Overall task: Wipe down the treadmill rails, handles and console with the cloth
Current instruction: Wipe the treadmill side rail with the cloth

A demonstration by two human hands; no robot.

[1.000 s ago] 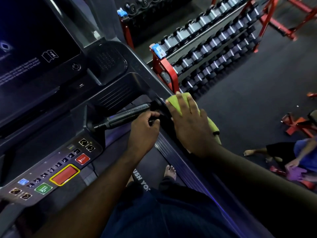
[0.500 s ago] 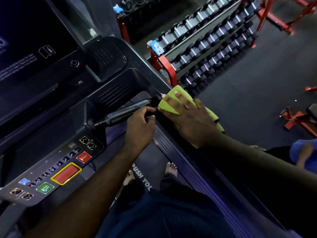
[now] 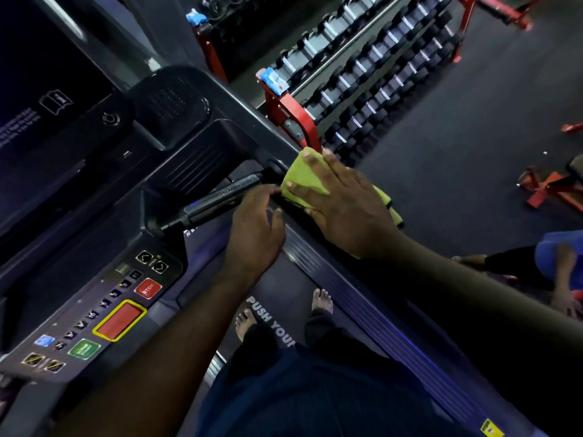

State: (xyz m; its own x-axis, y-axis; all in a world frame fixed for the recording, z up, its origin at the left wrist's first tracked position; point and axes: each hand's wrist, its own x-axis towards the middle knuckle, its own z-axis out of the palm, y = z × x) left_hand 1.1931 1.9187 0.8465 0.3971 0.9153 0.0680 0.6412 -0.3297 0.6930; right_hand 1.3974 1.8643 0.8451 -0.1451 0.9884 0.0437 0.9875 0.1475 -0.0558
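Note:
A green cloth [image 3: 302,177] lies flat on the treadmill's right side rail [image 3: 249,119], just past the end of the black handle bar [image 3: 217,200]. My right hand [image 3: 340,203] presses down on the cloth with fingers spread. My left hand [image 3: 254,230] grips the near end of the handle bar, touching the cloth's edge. The console button panel [image 3: 104,313] with a red stop button sits at lower left, and the dark screen [image 3: 41,89] is at upper left.
A red rack of dumbbells [image 3: 362,77] stands right beside the rail. My bare feet [image 3: 321,299] are on the belt below. Another person [image 3: 549,266] sits on the floor at right, near a red frame [image 3: 549,187].
My right hand has slid the cloth forward along the rail toward the console. My left hand has stayed on the handle bar's end.

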